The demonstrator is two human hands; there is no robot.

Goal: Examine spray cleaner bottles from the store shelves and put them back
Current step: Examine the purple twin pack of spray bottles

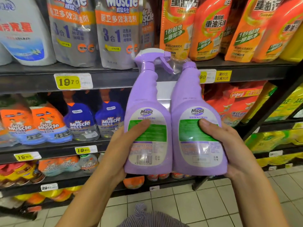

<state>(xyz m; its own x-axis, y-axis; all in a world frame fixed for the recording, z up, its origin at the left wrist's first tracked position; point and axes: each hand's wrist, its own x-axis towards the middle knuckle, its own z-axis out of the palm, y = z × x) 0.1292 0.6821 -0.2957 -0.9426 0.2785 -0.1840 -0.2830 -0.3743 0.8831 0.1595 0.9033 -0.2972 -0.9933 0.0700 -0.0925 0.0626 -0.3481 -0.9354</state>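
At the store shelves point(32, 82), on my feed, a purple twin-pack is held upright in front of the racks: left hand point(114, 149) grips the trigger spray bottle point(147, 104), thumb on its green label; right hand point(229, 145) grips the capped bottle point(193, 99) touching it, w/ clear wrap point(177, 69) btwn the necks.

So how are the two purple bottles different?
The left purple bottle has a spray trigger; the right purple bottle has only a plain cap. The left purple bottle's label shows a barcode; the right purple bottle's shows a pale box. Both are purple with green-banded Magic labels; the left hand holds one, the right hand the other.
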